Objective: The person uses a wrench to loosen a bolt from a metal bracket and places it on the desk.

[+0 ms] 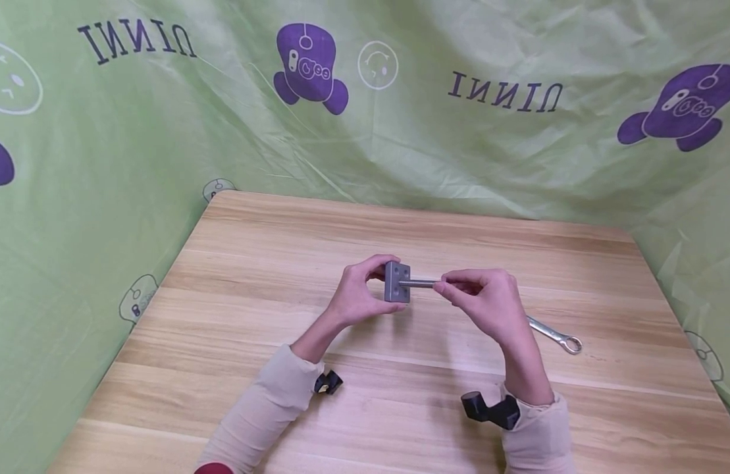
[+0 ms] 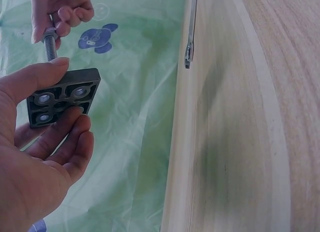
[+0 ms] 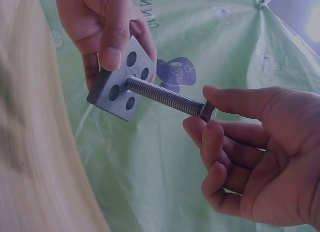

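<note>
My left hand (image 1: 355,296) holds a small grey square plate (image 1: 391,283) by its opposite edges, thumb on one side and fingers on the other. One face has several round holes near the corners; the underside, in the left wrist view, is ribbed. A long threaded hex bolt (image 3: 165,96) stands out from the middle of the plate, its far end at the centre hole. How deep it sits there I cannot tell. My right hand (image 1: 489,299) pinches the bolt's hex head (image 3: 207,111) between thumb and fingertips. Both hands are above the table.
A silver wrench (image 1: 548,330) with a ring end lies on the wood-grain table (image 1: 252,263), partly hidden behind the right forearm. Green printed cloth (image 1: 400,145) hangs around the table. Black devices (image 1: 489,411) are strapped at both wrists.
</note>
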Motion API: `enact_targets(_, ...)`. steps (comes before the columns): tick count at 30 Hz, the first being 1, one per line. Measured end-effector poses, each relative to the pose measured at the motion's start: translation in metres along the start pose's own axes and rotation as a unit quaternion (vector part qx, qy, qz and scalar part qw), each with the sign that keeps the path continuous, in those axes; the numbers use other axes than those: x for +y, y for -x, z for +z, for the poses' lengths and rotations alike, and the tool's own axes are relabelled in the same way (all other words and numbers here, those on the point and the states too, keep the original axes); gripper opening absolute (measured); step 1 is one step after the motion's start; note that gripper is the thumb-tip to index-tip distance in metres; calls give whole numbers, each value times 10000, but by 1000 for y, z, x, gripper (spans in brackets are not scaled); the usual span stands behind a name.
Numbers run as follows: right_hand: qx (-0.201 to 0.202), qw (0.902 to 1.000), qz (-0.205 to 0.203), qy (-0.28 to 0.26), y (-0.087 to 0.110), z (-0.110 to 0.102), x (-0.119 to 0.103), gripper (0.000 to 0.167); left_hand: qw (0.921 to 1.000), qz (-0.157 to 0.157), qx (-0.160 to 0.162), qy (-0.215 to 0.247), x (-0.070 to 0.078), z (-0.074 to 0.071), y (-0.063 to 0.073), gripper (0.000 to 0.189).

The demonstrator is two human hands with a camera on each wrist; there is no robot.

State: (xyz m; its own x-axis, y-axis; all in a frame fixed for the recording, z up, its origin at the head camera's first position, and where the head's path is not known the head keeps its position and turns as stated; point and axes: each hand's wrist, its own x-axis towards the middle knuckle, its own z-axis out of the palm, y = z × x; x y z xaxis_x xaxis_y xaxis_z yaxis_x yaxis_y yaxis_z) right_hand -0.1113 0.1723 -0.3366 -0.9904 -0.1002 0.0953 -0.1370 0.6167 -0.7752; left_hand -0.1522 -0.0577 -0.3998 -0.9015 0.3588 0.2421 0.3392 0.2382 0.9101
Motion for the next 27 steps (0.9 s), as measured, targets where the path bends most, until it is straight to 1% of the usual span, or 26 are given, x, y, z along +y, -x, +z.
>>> enact_targets(5,246,9980,-572,77,0,1,4,21,10000,-38,13,-15,1,0,0,71)
enact_targets(9,341,9944,-1001,75,0,1,6,22,10000,-85,10,19,2,0,0,71)
enact_targets(12,379,9916,-1234,92,-1,2,7,22,9999,-83,30,60,2,-1,0,71)
enact_targets(14,406,9907,-1294,105,-1,2,7,22,9999,-77,38,73,2,-1,0,71)
enact_targets(18,479,9921,-1158,66,-2,0,9,22,9999,-127,31,69,2,-3,-1,72)
enact_targets(21,526,9945,-903,-18,-2,-2,12,22,9997,-231,58,100,1,-5,-2,74)
enact_targets(27,512,9980,-309,-223,-7,-5,22,23,9984,-553,92,77,0,-13,-3,75)
